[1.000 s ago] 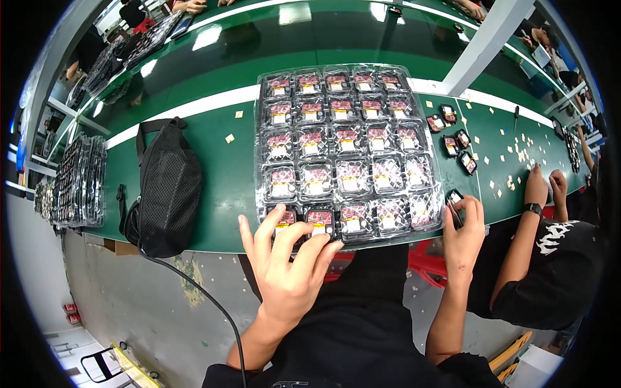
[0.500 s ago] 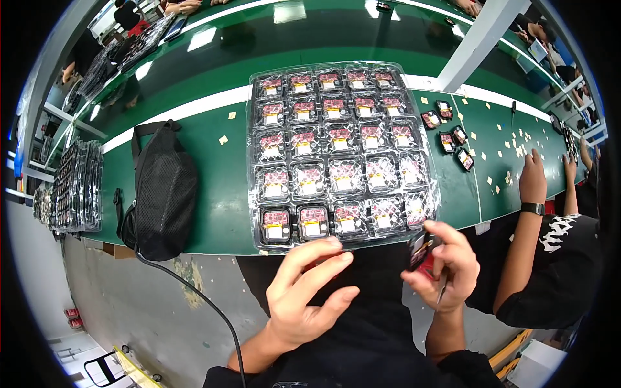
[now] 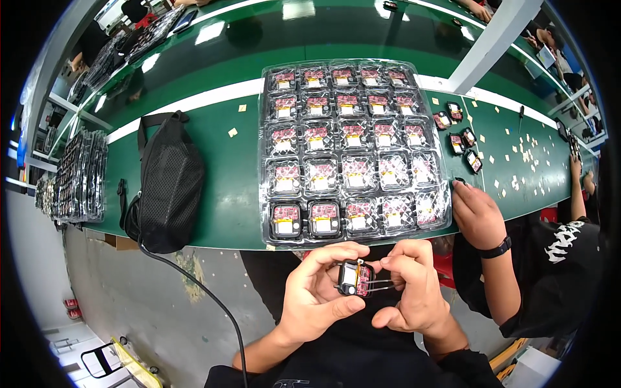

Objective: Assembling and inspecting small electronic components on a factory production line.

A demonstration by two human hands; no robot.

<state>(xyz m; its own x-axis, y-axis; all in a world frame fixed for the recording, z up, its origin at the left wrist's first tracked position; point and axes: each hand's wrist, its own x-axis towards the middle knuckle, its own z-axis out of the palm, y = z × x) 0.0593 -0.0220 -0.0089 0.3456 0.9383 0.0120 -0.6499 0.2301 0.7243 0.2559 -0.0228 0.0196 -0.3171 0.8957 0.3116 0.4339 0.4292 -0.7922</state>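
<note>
My left hand (image 3: 317, 291) grips a small black square-cased device (image 3: 350, 278) with a red circuit board and a white block inside. My right hand (image 3: 417, 284), to its right, holds thin metal tweezers (image 3: 383, 285) whose tips lie over the red board. Just beyond both hands is a clear plastic blister tray (image 3: 264, 194) on the green table. Rows of similar devices fill it; two in the near left corner, one of them a black-rimmed device (image 3: 286, 221), look darker-edged and less covered by glare.
A co-worker's hand (image 3: 480, 216) with a wristband is at the tray's right edge. Several loose devices (image 3: 457, 143) and small pale squares (image 3: 527, 155) lie right. A black bag (image 3: 171, 187) lies left, near stacked trays (image 3: 81, 178). A grey post (image 3: 495, 45) rises behind.
Both hands have come together before the tray. The device, in my right hand before, is now in my left, with tweezers at it. The co-worker's hand has moved left to the tray's edge.
</note>
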